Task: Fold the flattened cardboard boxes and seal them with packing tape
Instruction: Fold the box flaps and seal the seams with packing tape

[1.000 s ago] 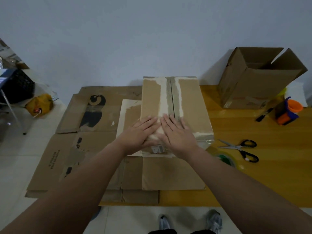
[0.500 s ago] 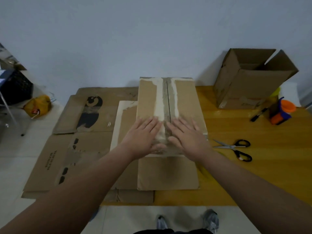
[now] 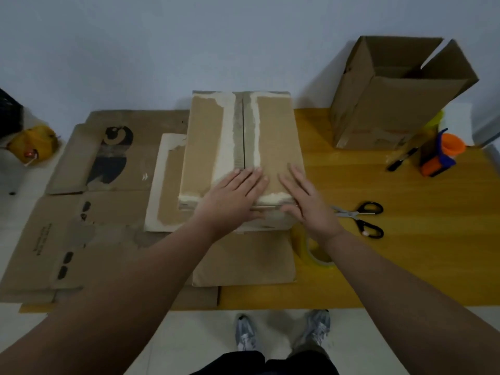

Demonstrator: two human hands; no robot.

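A folded brown cardboard box (image 3: 276,136) stands in the middle of the table, its two top flaps closed along a centre seam with torn pale strips beside it. My left hand (image 3: 232,198) lies flat on the near end of the top, fingers spread over the seam. My right hand (image 3: 305,201) lies flat on the box's near right corner, its thumb over the front edge. A roll of clear packing tape (image 3: 315,251) lies on the table just under my right forearm, partly hidden. Several flattened cardboard boxes (image 3: 89,201) lie spread to the left.
An open cardboard box (image 3: 392,104) stands at the back right. Black-handled scissors (image 3: 362,216) lie right of my right hand. An orange and blue tape dispenser (image 3: 441,155) and a black marker (image 3: 400,159) sit at the far right. The wooden table (image 3: 405,261) ends near my shoes.
My hands have moved apart: the right one slid from the seam to the box's near right corner, and the left one shifted onto the seam. The tape roll now shows under my right forearm.
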